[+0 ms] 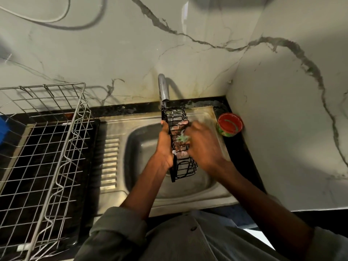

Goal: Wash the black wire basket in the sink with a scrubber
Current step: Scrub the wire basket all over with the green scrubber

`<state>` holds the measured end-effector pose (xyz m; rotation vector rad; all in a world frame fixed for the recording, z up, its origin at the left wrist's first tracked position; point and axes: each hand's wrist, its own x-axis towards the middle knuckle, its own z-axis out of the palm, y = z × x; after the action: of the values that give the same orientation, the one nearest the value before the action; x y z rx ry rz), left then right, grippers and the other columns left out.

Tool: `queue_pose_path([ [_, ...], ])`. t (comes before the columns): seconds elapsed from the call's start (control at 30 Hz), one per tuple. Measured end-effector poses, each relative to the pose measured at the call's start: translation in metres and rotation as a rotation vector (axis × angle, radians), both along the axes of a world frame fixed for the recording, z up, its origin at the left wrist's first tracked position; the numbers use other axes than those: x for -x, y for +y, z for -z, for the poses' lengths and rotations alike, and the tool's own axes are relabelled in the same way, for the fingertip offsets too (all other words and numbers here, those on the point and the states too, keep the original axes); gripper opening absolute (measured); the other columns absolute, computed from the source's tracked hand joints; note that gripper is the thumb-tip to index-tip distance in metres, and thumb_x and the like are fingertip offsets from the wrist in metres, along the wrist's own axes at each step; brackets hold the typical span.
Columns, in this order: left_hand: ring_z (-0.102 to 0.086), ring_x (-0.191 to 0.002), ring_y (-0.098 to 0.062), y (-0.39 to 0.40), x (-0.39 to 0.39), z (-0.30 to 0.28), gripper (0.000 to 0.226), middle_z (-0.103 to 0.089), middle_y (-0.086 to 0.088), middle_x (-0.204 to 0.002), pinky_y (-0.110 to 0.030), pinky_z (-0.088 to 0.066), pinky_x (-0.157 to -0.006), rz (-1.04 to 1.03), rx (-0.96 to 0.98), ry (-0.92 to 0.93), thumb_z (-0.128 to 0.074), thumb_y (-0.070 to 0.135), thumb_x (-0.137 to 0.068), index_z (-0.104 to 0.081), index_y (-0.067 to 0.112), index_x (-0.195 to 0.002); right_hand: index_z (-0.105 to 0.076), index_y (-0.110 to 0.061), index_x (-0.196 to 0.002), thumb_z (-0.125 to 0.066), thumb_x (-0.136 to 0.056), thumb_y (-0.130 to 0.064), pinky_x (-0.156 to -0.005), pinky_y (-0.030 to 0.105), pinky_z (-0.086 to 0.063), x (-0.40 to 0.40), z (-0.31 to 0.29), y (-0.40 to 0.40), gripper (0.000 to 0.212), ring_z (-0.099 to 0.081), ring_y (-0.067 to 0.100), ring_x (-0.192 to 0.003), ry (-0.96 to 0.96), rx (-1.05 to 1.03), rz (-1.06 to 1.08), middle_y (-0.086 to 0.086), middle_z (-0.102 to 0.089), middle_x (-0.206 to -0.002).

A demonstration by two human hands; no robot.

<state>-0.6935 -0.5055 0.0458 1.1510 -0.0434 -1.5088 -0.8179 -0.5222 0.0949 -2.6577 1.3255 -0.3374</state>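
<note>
Steel sink (135, 132); marble-look walls (113, 53)

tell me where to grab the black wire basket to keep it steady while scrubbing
Grip the long side frame of the black wire basket, from the left, as the left hand does. It stands on edge over the sink, leaving its open side for the right hand.

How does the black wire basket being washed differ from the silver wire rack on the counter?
The black wire basket is dark, narrow and small; the silver wire rack is pale metal, far wider and larger. The basket is held up on edge over the sink, gripped by the left hand while the blurred right hand presses a green scrubber into it; the rack rests untouched beside the sink. Both are open wire grids.
</note>
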Motion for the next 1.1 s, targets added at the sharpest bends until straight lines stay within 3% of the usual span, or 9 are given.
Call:
queue_pose_path([
  [0.1, -0.064, -0.127, -0.039, -0.001, 0.002, 0.008, 0.087, -0.067, -0.024, -0.135, -0.051, -0.051, -0.109, -0.002, 0.01, 0.039, -0.027, 0.075, -0.101, -0.066, 0.006, -0.137, -0.069, -0.016, -0.116, -0.069, -0.079, -0.002, -0.087, 0.034, -0.054, 0.008, 0.008, 0.024, 0.04, -0.058, 0.022, -0.107, -0.007, -0.074, -0.126, 0.002, -0.058, -0.119],
  [0.2, -0.077, -0.09, -0.031, -0.003, 0.003, 0.01, 0.086, -0.077, -0.018, -0.108, -0.039, -0.064, -0.077, -0.008, -0.002, 0.019, -0.023, 0.076, -0.101, -0.073, 0.009, -0.122, -0.066, -0.017, -0.121, -0.071, -0.084, -0.013, -0.091, 0.031, -0.051, 0.018, 0.007, 0.015, 0.038, -0.059, 0.02, -0.111, -0.069, -0.08, 0.191, 0.003, -0.056, -0.132],
  [0.37, -0.068, -0.116, -0.036, -0.004, 0.005, 0.023, 0.084, -0.07, -0.02, -0.126, -0.05, -0.049, -0.109, -0.005, 0.01, 0.04, -0.033, 0.077, -0.099, -0.068, 0.01, -0.135, -0.072, -0.014, -0.109, -0.071, -0.083, -0.008, -0.08, 0.03, -0.056, -0.005, -0.012, 0.021, 0.027, -0.065, 0.017, -0.093, -0.104, -0.251, -0.027, 0.003, -0.067, -0.111],
  [0.53, -0.073, -0.107, -0.039, -0.004, 0.006, 0.016, 0.089, -0.074, -0.023, -0.12, -0.054, -0.062, -0.084, 0.105, 0.068, 0.041, -0.021, 0.079, -0.099, -0.07, 0.01, -0.127, -0.074, -0.015, -0.108, -0.074, -0.084, -0.005, -0.08, 0.03, -0.058, -0.018, -0.013, -0.048, 0.026, -0.069, 0.016, -0.092, -0.28, -0.114, 0.242, 0.003, -0.074, -0.109],
  [0.63, -0.077, -0.097, -0.034, -0.005, 0.001, 0.015, 0.081, -0.076, -0.02, -0.112, -0.048, -0.064, -0.076, 0.031, 0.059, 0.013, -0.026, 0.073, -0.103, -0.071, 0.01, -0.126, -0.075, -0.018, -0.105, -0.074, -0.083, -0.008, -0.081, 0.024, -0.045, -0.024, -0.012, -0.034, 0.025, -0.065, 0.015, -0.098, -0.14, -0.07, 0.059, -0.003, -0.072, -0.107],
  [0.73, -0.078, -0.081, -0.025, -0.004, -0.003, 0.019, 0.073, -0.079, -0.013, -0.095, -0.035, -0.064, -0.068, -0.005, 0.101, 0.028, -0.028, 0.068, -0.105, -0.075, 0.012, -0.108, -0.075, -0.017, -0.094, -0.071, -0.08, 0.001, -0.084, 0.032, -0.054, -0.01, -0.009, -0.002, 0.023, -0.062, 0.013, -0.091, -0.182, -0.15, -0.051, -0.004, -0.069, -0.097],
  [0.83, -0.077, -0.092, -0.029, -0.003, 0.0, 0.021, 0.076, -0.078, -0.016, -0.105, -0.038, -0.065, -0.078, 0.015, 0.123, 0.058, -0.03, 0.069, -0.104, -0.073, 0.007, -0.116, -0.075, -0.017, -0.089, -0.072, -0.083, -0.001, -0.085, 0.034, -0.056, 0.003, -0.003, 0.001, 0.017, -0.066, 0.014, -0.094, -0.182, -0.18, -0.019, 0.0, -0.072, -0.097],
  [0.93, -0.069, -0.116, -0.04, -0.006, 0.007, 0.026, 0.085, -0.071, -0.023, -0.126, -0.06, -0.053, -0.103, 0.06, 0.112, 0.08, -0.033, 0.079, -0.098, -0.071, 0.01, -0.129, -0.074, -0.019, -0.093, -0.081, -0.079, -0.009, -0.076, 0.032, -0.056, -0.004, -0.004, -0.029, 0.018, -0.065, 0.014, -0.089, -0.202, -0.107, 0.154, 0.001, -0.072, -0.103],
  [1.1, -0.075, -0.098, -0.032, -0.012, 0.001, 0.017, 0.075, -0.075, -0.017, -0.112, -0.049, -0.061, -0.088, -0.045, 0.115, 0.163, -0.032, 0.071, -0.103, -0.071, 0.011, -0.124, -0.07, -0.02, -0.102, -0.076, -0.081, -0.006, -0.087, 0.032, -0.045, -0.011, -0.013, -0.019, 0.026, -0.059, 0.018, -0.106, -0.109, -0.091, -0.023, -0.004, -0.067, -0.112],
])
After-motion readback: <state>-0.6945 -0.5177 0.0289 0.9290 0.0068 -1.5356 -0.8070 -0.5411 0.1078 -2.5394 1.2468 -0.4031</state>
